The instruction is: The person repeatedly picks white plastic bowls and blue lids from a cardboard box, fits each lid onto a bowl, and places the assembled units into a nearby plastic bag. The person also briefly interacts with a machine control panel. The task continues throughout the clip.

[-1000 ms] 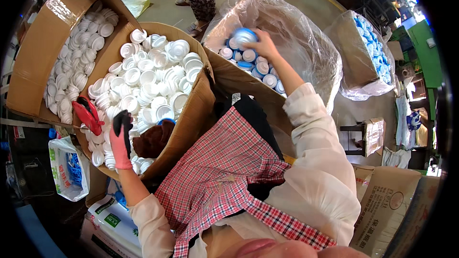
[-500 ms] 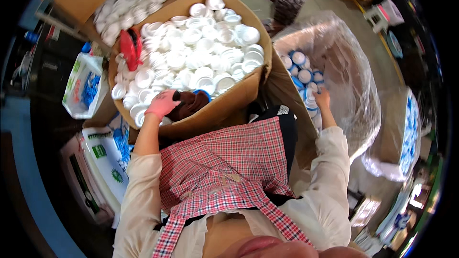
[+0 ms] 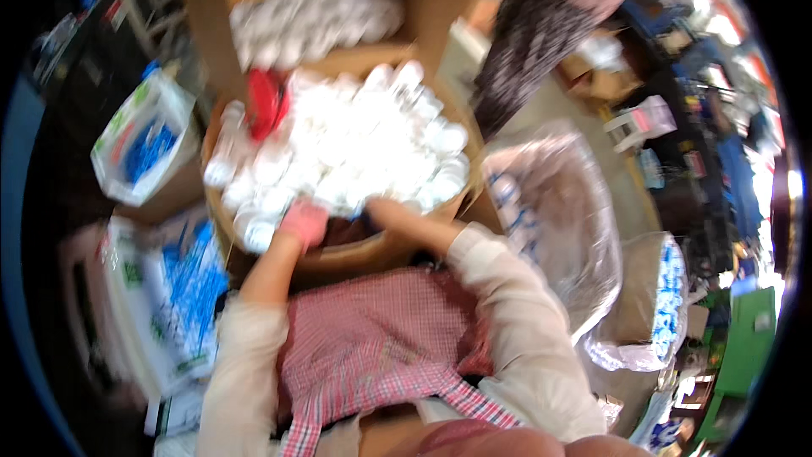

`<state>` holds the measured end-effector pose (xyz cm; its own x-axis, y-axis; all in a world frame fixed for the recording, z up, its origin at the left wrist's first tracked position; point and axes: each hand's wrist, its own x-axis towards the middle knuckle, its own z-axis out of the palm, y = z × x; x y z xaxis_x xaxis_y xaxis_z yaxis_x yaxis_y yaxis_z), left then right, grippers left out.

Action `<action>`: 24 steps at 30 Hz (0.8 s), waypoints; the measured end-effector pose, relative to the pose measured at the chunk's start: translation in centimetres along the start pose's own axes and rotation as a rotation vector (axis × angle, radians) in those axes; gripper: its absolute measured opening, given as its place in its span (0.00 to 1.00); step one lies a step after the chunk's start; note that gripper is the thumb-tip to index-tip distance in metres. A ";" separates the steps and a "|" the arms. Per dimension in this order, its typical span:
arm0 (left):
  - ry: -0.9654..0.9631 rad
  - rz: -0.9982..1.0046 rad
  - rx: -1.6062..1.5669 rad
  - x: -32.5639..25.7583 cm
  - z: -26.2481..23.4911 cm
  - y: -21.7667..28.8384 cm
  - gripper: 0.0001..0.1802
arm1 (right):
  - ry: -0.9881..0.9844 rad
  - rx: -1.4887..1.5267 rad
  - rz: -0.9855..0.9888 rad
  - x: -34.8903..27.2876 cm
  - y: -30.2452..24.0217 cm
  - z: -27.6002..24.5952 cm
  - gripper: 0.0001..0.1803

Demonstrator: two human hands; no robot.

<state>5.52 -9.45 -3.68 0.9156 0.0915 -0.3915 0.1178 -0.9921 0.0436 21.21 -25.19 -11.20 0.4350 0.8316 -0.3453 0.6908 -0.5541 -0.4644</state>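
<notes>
Left of the frame's centre, white caps [image 3: 359, 131] fill a box [image 3: 351, 259]; at their lower edge our gloved left hand [image 3: 304, 223] and right hand [image 3: 387, 213] flank brown cloth [image 3: 344, 233]; we cannot tell whether the fingers pinch anything.

A greyish floor [image 3: 622, 205] stretches along the right, with a white stool [image 3: 626, 129] farther off; nearer right stands a green surface [image 3: 750, 334], perhaps a cabinet, blurred amid bright glare [image 3: 793, 193].
</notes>
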 end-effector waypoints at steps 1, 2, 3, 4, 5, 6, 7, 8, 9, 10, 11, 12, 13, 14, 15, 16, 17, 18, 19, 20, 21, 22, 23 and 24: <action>0.100 0.003 -0.083 0.1 2.2 -0.4 0.16 | 0.062 -0.199 -0.139 0.6 0.8 0.8 0.12; 0.038 0.011 -0.069 -0.2 1.2 -0.3 0.18 | 0.058 -0.187 -0.136 0.7 0.1 0.0 0.10; 0.045 0.017 -0.110 -0.7 1.6 -0.9 0.24 | 0.067 -0.191 -0.162 0.4 -0.8 -1.5 0.10; 0.038 -0.022 -0.226 -0.1 1.0 -1.6 0.27 | 0.201 -0.189 -0.177 0.5 -1.1 -3.7 0.09; 0.008 -0.055 -0.349 0.2 0.6 -1.8 0.30 | 0.319 -0.174 -0.193 0.2 -1.2 -5.3 0.09; 0.211 -0.123 -0.428 0.2 0.6 -1.9 0.29 | 0.439 -0.118 -0.206 -0.1 -2.1 -7.1 0.09; 0.528 -0.123 -0.668 0.6 0.5 -2.2 0.30 | 0.517 -0.082 -0.205 -0.7 -2.9 -9.3 0.08; 0.569 -0.012 -1.208 0.7 -0.1 -3.0 0.32 | 0.415 0.186 -0.141 -1.4 -5.7 -11.4 0.08; 0.582 0.134 -1.748 0.7 -0.9 -3.7 0.34 | 0.309 0.445 -0.061 -2.3 -8.0 -12.9 0.09; 0.787 0.139 -1.302 0.1 -1.9 -3.5 0.38 | 0.262 0.521 -0.091 -2.6 -9.1 -13.5 0.09; 0.946 0.137 -0.841 -1.0 -3.2 -2.7 0.42 | 0.213 0.598 -0.119 -2.7 -9.9 -13.7 0.10; 1.014 0.128 -0.615 -1.6 -3.5 -2.4 0.43 | 0.161 0.674 -0.153 -2.6 -10.5 -13.6 0.11; 1.091 0.105 -0.388 -2.2 -3.9 -2.2 0.44 | 0.169 0.712 -0.179 -2.2 -10.5 -13.2 0.12; 1.115 0.088 -0.409 -2.5 -3.8 -2.1 0.43 | 0.180 0.751 -0.203 -1.7 -9.9 -12.5 0.13; 1.110 0.077 -0.523 -2.7 -3.9 -2.0 0.42 | 0.191 0.787 -0.227 -1.3 -9.2 -11.8 0.14; 1.107 0.067 -0.638 -2.9 -4.0 -1.9 0.41 | 0.207 0.896 -0.253 -0.9 -8.2 -11.0 0.15; 1.107 0.043 -0.745 -3.2 -3.9 -2.1 0.40 | 0.339 0.847 -0.239 -0.7 -8.1 -10.4 0.14; 1.085 0.046 -0.833 -3.5 -4.0 -2.3 0.40 | 0.477 0.532 -0.247 -0.6 -7.4 -9.9 0.14; 1.107 0.062 -0.832 -3.3 -3.8 -2.6 0.41 | 0.605 0.213 -0.253 -0.3 -6.2 -9.2 0.15; 1.126 0.082 -0.833 -3.0 -3.7 -2.7 0.41 | 0.544 -0.028 -0.194 0.2 -4.5 -8.1 0.16; 1.145 0.103 -0.835 -2.7 -3.5 -2.8 0.42 | 0.477 -0.266 -0.132 0.7 -2.6 -6.9 0.16; 1.116 0.106 -0.900 -3.0 -3.9 -2.6 0.43 | 0.362 -0.297 -0.079 1.1 -1.4 -5.7 0.16; 1.101 0.117 -0.949 -3.1 -4.1 -2.5 0.43 | 0.313 -0.259 -0.037 1.1 -0.6 -5.0 0.16; 1.085 0.129 -0.998 -3.2 -4.3 -2.3 0.42 | 0.264 -0.222 0.006 1.1 0.2 -4.3 0.17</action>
<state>4.01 -7.05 1.42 0.7205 0.4731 0.5070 -0.1871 -0.5714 0.7990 24.26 -24.21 -8.14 0.5538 0.8252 -0.1108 0.7841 -0.5617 -0.2640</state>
